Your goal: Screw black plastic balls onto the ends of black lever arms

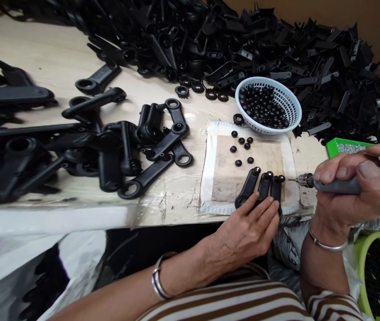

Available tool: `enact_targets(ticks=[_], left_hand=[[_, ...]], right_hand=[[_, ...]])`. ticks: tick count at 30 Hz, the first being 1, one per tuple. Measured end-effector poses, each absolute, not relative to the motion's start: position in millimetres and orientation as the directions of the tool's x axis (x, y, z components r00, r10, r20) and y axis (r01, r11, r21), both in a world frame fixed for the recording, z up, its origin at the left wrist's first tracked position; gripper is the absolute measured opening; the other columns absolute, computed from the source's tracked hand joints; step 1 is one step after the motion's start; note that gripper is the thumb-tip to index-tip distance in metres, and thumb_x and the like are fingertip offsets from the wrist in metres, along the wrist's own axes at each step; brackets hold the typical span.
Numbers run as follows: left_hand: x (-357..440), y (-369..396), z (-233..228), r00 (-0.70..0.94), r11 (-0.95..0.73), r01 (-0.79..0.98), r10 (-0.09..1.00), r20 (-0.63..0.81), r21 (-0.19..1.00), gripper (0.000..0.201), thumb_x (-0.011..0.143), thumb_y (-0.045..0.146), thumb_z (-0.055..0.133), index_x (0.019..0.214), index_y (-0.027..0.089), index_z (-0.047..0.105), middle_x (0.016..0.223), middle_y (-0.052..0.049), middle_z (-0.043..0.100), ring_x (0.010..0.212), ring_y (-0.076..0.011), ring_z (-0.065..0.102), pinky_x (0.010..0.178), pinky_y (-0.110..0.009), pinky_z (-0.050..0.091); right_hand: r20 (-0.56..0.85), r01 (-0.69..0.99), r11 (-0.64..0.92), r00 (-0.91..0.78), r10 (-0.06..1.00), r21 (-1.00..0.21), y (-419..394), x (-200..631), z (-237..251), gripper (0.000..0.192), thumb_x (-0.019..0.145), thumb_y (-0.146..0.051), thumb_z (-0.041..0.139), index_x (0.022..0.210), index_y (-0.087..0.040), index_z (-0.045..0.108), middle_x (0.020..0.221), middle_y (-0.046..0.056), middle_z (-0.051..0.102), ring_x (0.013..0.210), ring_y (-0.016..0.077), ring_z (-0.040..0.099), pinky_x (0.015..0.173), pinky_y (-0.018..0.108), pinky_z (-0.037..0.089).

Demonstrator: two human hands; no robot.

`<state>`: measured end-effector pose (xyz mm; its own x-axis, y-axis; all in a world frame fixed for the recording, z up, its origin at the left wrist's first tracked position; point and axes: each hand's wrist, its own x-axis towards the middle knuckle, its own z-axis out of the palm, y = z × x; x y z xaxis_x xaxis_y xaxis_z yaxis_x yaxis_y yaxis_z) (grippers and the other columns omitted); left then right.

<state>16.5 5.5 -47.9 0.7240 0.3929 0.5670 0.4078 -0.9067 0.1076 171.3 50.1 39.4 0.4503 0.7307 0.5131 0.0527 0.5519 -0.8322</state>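
Note:
My left hand (243, 227) lies with outstretched fingers on three black plastic crank-shaped arms (252, 183), set side by side at the front of a cloth pad (223, 187). Their narrow ends point away from me and carry small pale spots on top. In my right hand (353, 191) is a grey electric screwdriver (337, 185), its thin bit pointing left. The bit tip is just right of the rightmost arm, apart from it. Several small round black knobs (238, 163) are scattered on the pad beyond the arms.
A light blue basket (296, 120) of black knobs stands behind the pad. A green tray (333, 149) of small metal pieces is at right. Black arms (166, 141) lie left, and a large heap of black parts (190, 40) lines the back. A yellow-green tub (363, 285) sits lower right.

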Motion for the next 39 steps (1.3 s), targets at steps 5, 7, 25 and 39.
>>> enact_targets(ticks=[5, 7, 25, 39], left_hand=[[16.7, 7.2, -40.0, 0.735, -0.900, 0.431, 0.393, 0.552, 0.067, 0.029, 0.094, 0.007, 0.040, 0.104, 0.009, 0.067, 0.119, -0.013, 0.069, 0.109, -0.0240, 0.067, 0.089, -0.040, 0.052], [17.5, 7.9, -37.2, 0.740, -0.898, 0.438, 0.389, 0.549, 0.047, 0.029, 0.094, 0.006, 0.040, 0.103, 0.008, 0.067, 0.117, -0.014, 0.070, 0.107, -0.0249, 0.067, 0.086, -0.041, 0.052], [20.7, -7.8, -28.3, 0.830, -0.910, 0.405, 0.328, 0.451, -0.084, 0.028, 0.091, 0.010, 0.045, 0.107, 0.003, 0.067, 0.115, -0.021, 0.069, 0.104, -0.0292, 0.068, 0.082, -0.041, 0.053], [15.4, 2.6, -40.0, 0.805, -0.931, 0.363, 0.334, 0.491, 0.038, 0.035, 0.096, 0.010, 0.041, 0.125, 0.008, 0.060, 0.130, -0.014, 0.063, 0.124, -0.0267, 0.058, 0.106, -0.045, 0.045]], right_hand=[[0.526, 0.058, 0.561, 0.439, 0.729, -0.826, 46.5, 175.4, 36.6, 0.015, 0.073, -0.018, 0.057, 0.084, -0.027, 0.063, 0.051, -0.007, 0.043, 0.039, 0.0120, 0.043, 0.037, 0.028, 0.036], [0.528, 0.041, 0.569, 0.431, 0.732, -0.822, 45.2, 176.8, 35.9, 0.017, 0.074, -0.017, 0.057, 0.086, -0.026, 0.064, 0.052, -0.007, 0.044, 0.040, 0.0113, 0.045, 0.038, 0.027, 0.038], [0.512, -0.008, 0.572, 0.437, 0.739, -0.820, 36.9, 181.0, 32.2, 0.016, 0.069, -0.012, 0.057, 0.082, -0.021, 0.057, 0.049, -0.009, 0.046, 0.038, 0.0084, 0.045, 0.038, 0.023, 0.038], [0.542, 0.040, 0.564, 0.338, 0.769, -0.825, 38.5, 178.7, 33.2, 0.020, 0.075, -0.019, 0.054, 0.055, -0.021, 0.049, 0.050, -0.004, 0.038, 0.041, 0.0097, 0.041, 0.038, 0.025, 0.036]])
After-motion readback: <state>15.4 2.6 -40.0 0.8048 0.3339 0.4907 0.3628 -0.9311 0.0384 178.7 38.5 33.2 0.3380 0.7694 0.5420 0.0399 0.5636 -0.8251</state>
